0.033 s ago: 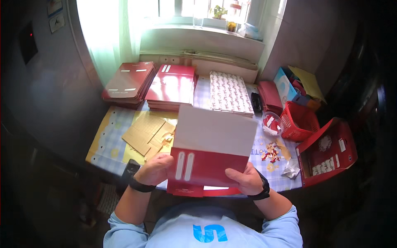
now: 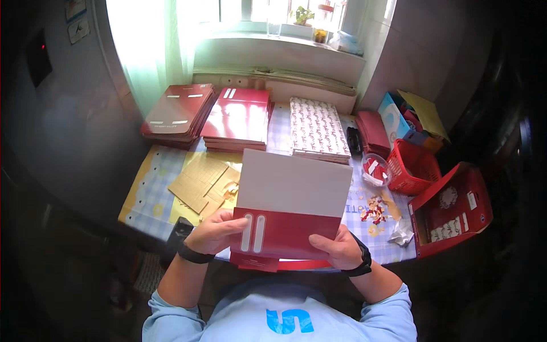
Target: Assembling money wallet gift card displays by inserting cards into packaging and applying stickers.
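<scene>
Held up before me over the front table edge is a cardboard sheet (image 2: 293, 188), plain white above and red below. Two white rounded strips stand at the left of its red part. My left hand (image 2: 215, 232) grips the left edge, thumb lying across the red face and fingers behind, out of sight. At the lower right, my right hand (image 2: 338, 248) pinches the sheet with its thumb in front. Below the sheet a red card piece (image 2: 254, 262) sticks out; I cannot tell whether it is joined to it.
Stacks of red card sheets (image 2: 238, 117) and dark red ones (image 2: 181, 111) lie at the back left. A white patterned stack (image 2: 319, 125) is beside them. Brown cardboard (image 2: 202, 182) lies left. On the right are a red basket (image 2: 413, 171), a round tub (image 2: 376, 170), scraps and an open red box (image 2: 450, 211).
My left thumb has moved from the sheet's edge onto its red face, and the left fingers have opened out from a fist. The sheet has shifted slightly left and its top edge slightly lower.
</scene>
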`<state>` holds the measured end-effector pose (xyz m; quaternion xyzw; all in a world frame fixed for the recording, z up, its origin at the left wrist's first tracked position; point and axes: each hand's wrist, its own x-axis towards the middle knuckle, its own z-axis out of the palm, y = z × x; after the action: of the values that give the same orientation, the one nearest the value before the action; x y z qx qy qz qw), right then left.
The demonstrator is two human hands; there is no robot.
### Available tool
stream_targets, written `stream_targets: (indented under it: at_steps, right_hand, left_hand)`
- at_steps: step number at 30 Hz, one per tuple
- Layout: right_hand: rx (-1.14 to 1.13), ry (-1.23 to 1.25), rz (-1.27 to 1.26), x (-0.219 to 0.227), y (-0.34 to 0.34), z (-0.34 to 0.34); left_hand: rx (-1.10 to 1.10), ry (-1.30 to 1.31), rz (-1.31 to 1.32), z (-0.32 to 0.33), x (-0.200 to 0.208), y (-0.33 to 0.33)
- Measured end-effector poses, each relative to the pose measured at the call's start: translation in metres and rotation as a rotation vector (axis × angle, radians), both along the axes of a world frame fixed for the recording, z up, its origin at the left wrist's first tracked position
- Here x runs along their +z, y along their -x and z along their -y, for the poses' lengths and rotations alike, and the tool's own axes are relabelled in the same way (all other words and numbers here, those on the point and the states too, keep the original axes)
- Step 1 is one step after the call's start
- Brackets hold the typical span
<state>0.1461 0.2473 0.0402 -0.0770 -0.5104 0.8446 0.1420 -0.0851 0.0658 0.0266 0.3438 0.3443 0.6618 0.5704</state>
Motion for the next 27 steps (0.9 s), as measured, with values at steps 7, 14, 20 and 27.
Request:
stream_targets:
  at_steps: [7,14,20,27]
  right_hand:
    - [0.075,-0.033,-0.035,0.002,-0.004,-0.02]
    - [0.074,-0.675,-0.126,0.012,-0.008,-0.02]
    - [0.59,-0.77,-0.19,0.038,-0.007,-0.023]
    - [0.224,-0.883,0.023,0.015,-0.002,-0.015]
  left_hand:
    - [-0.056,0.128,-0.115,-0.012,0.007,-0.002]
    - [-0.23,0.215,0.178,-0.017,0.006,-0.003]
    - [-0.29,-0.114,-0.303,-0.009,-0.036,0.018]
    - [-0.337,0.134,0.106,-0.018,-0.007,0.002]
